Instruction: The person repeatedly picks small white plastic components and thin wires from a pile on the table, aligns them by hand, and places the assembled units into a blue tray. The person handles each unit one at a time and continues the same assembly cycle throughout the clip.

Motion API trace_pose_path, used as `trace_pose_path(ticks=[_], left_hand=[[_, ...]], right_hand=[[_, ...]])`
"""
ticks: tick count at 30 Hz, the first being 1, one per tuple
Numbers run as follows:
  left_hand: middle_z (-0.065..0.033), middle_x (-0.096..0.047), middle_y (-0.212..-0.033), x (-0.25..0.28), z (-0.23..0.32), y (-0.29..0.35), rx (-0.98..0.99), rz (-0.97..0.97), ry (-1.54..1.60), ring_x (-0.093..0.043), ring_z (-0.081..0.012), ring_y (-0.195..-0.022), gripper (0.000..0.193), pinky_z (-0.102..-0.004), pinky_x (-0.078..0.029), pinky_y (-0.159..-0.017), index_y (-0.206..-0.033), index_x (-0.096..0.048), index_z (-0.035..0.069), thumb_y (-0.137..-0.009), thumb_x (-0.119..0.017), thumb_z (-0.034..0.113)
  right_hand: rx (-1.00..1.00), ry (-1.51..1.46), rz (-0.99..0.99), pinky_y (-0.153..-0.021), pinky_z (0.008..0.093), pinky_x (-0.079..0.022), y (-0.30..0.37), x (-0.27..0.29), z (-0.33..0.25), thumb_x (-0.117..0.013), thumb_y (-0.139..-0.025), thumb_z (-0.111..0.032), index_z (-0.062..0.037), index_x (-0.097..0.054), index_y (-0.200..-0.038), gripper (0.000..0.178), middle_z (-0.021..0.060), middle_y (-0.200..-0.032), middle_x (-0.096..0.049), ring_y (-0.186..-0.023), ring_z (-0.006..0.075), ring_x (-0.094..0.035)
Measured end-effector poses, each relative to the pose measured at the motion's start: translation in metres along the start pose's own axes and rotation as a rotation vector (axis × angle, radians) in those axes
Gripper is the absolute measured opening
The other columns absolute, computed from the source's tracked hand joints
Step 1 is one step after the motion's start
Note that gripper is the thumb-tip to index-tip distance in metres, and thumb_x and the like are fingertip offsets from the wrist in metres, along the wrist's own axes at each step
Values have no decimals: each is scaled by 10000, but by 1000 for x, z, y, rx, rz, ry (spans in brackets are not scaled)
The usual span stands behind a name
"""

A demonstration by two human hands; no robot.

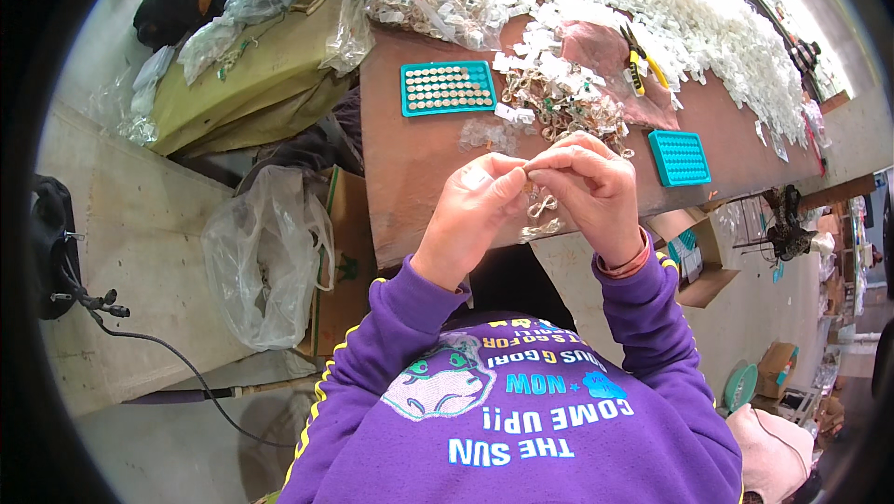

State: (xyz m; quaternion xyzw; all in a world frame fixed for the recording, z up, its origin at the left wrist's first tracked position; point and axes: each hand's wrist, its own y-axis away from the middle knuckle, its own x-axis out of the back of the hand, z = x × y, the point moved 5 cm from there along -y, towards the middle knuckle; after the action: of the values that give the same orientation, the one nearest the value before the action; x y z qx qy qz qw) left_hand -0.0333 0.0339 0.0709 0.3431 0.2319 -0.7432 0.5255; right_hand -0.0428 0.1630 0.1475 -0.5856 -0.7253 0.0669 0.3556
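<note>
Above the table's near edge, the fingertips of my left hand and my right hand meet in a pinch. A looped beige cord hangs below the fingers, and its upper end is hidden between them. Just beyond my hands lies a heap of beige cords with small white tags. Small clear plastic pieces are scattered beside it. To the left rests a teal tray with rows of round, pale metallic pieces. A second teal tray sits to the right, its small compartments showing.
Pliers with yellow handles lie on a pinkish cloth. A large mound of white tags covers the table's far side. Left of the table stand a clear plastic bag and a green-covered surface. An open carton is at lower right.
</note>
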Motion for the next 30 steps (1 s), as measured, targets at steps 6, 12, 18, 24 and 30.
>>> trace_pose_path(ticks=[6,12,18,24,30], left_hand=[[-16,-582,-901,1,-1,0,-5,-41,11,-540,-73,-807,240,-233,-458,-732,-1070,-552,-4,-950,-601,198],[-51,-616,-990,5,1,0,31,-47,35,-593,-97,-883,253,-263,-495,-797,-1082,-537,7,-956,-591,219],[-24,-613,-954,3,2,0,14,-17,63,-562,-73,-823,233,-214,-476,-749,-1070,-565,-6,-941,-616,181],[-72,-629,-1002,7,14,-1,-193,19,50,-564,-94,-840,232,-240,-478,-777,-1093,-583,-7,-932,-623,154],[-83,-641,-1019,12,12,0,-299,67,-39,-526,-73,-792,189,-241,-453,-776,-1076,-602,9,-925,-621,122]], right_hand=[[-195,-107,-4,-640,240,-514,4,-4,10,-724,-748,10,-9,-699,-898,154,62,-810,-634,-715,114,-606],[-128,-143,-134,-692,224,-522,3,-6,5,-722,-758,16,1,-662,-1018,267,56,-905,-623,-759,96,-597],[-342,-366,-100,-707,219,-506,9,-7,15,-681,-830,-20,5,-638,-1043,219,46,-915,-636,-828,90,-616],[-588,-765,-73,-797,249,-490,20,-10,19,-592,-925,-149,-17,-534,-1154,271,46,-1011,-623,-946,118,-620],[-641,-911,120,-755,236,-483,36,-33,22,-651,-888,-83,-37,-527,-1062,218,25,-968,-592,-863,116,-616]])
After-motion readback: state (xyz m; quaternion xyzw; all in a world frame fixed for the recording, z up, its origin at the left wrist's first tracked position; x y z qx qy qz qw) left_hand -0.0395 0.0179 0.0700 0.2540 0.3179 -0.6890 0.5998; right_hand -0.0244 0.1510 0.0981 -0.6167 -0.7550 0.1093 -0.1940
